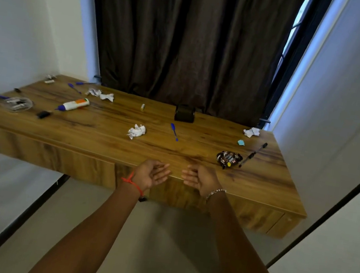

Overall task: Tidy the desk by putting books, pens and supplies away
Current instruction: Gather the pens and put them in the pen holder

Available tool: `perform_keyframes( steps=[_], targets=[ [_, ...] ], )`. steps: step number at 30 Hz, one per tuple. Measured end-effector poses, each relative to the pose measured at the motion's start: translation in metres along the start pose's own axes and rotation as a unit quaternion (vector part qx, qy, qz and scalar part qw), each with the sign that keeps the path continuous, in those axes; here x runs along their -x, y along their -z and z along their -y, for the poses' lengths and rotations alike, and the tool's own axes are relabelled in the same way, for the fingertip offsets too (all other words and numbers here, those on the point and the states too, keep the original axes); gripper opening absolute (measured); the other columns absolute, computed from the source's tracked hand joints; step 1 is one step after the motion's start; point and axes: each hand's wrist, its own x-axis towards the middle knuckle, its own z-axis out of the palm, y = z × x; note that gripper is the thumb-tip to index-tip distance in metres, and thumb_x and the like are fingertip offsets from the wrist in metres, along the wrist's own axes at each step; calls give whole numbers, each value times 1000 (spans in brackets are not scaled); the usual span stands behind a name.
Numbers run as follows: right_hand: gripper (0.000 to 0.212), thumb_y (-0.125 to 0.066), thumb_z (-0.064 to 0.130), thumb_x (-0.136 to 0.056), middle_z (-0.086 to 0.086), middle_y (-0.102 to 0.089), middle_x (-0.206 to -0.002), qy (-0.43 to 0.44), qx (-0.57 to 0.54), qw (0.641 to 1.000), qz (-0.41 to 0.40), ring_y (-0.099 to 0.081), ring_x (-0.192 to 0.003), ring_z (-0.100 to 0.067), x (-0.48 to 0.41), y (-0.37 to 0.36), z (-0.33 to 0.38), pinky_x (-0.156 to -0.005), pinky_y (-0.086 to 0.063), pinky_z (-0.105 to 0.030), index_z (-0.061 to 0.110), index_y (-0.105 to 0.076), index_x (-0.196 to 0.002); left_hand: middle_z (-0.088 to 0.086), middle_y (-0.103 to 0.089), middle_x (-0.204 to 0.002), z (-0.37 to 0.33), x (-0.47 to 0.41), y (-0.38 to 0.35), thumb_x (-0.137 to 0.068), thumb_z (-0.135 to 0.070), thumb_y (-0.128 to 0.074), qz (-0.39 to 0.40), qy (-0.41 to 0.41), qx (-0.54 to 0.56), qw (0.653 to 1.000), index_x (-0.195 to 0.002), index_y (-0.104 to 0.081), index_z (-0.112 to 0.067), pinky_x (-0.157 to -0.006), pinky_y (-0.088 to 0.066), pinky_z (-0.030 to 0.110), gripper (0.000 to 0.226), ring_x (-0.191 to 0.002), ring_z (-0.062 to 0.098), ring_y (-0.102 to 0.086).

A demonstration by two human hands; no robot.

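Head view: left hand (151, 174) and right hand (200, 178) over the desk's (103, 138) near edge, palms facing each other, fingers loose, both empty. Blue pen (174, 131) mid-desk, black pen (253, 155) right beside a snack wrapper (228, 158). Crumpled paper (136, 131) centre, more at back left and right. Glue bottle (74, 104) left; dark pen holder (185, 113) at the curtain (185, 38). Nothing blocks reach.

We see a dim room; daylight leaks past the dark curtain (184, 40) at right, casting bluish glare on the walls. Wide-angle bending warps the edges, and detail is soft.
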Motion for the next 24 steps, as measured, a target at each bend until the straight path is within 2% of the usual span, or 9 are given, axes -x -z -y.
perform_keyframes(
  steps=[2, 4, 7, 9, 11, 13, 16, 19, 24],
  targets=[
    [19, -39, 10, -96, -14, -61, -102, -6, 46, 999, 13, -59, -64, -19, 8, -6, -11, -62, -49, -29, 3, -54, -106, 5, -62, -93, 7, 9, 6, -96, -7, -39, -11, 7, -16, 1000, -77, -49, -10, -97, -39, 34, 21, -127, 23, -49],
    [14, -42, 9, -94, -12, -65, -93, -9, 72, 997, 13, -63, -50, -17, 10, -11, -20, -54, -52, -28, 3, -55, -97, 3, -59, -85, 12, 12, 12, -96, -7, -39, -14, 10, -23, 1000, -77, -49, -11, -93, -39, 33, 21, -120, 22, -52],
    [14, -45, 8, -92, -8, -65, -75, 0, 82, 997, 10, -63, -38, -11, 7, -17, -24, -44, -51, -22, 2, -54, -101, 2, -63, -82, 12, 9, 14, -96, -7, -39, -12, 9, -34, 999, -76, -50, -10, -89, -41, 34, 23, -89, 19, -59],
    [13, -46, 8, -92, -6, -65, -69, 5, 83, 996, 6, -62, -37, -11, 1, -21, -19, -43, -51, -21, 2, -55, -99, 1, -70, -61, 8, 1, 13, -95, -7, -41, -10, 11, -42, 999, -76, -51, -10, -78, -46, 33, 22, -76, 18, -58],
    [11, -46, 9, -93, -2, -67, -55, 12, 80, 997, 0, -61, -35, -9, -5, -23, -9, -40, -49, -19, 4, -56, -90, 0, -68, -49, -1, -8, 11, -94, -7, -42, -5, 14, -44, 999, -75, -51, -10, -70, -46, 31, 22, -74, 17, -58],
    [16, -45, 10, -94, -1, -66, -53, 17, 72, 997, -9, -59, -32, -7, -14, -27, 2, -37, -47, -17, 7, -55, -83, 1, -69, -60, -14, -19, 8, -95, -7, -41, 3, 19, -48, 999, -76, -52, -10, -69, -46, 30, 22, -75, 18, -58],
    [19, -44, 9, -96, -6, -61, -70, 31, 78, 996, -24, -57, -30, -6, -31, -35, 21, -36, -46, -17, -1, -58, -103, 3, -63, -80, -39, -40, 2, -96, -8, -40, 11, 15, -60, 998, -76, -51, -10, -68, -45, 29, 23, -74, 17, -58],
    [26, -46, 9, -95, -7, -62, -72, 58, 88, 993, -53, -57, -32, -7, -56, -41, 41, -37, -48, -18, -6, -57, -114, 3, -66, -74, -64, -62, -3, -95, -7, -42, 28, 6, -78, 997, -77, -51, -11, -67, -45, 30, 20, -78, 18, -59],
    [25, -46, 9, -95, -5, -61, -70, 72, 72, 991, -91, -59, -50, -14, -88, -43, 67, -47, -47, -24, -3, -56, -115, 2, -62, -82, -97, -98, -12, -95, -8, -41, 54, 10, -111, 992, -79, -50, -11, -68, -45, 30, 20, -80, 17, -58]
  ],
)
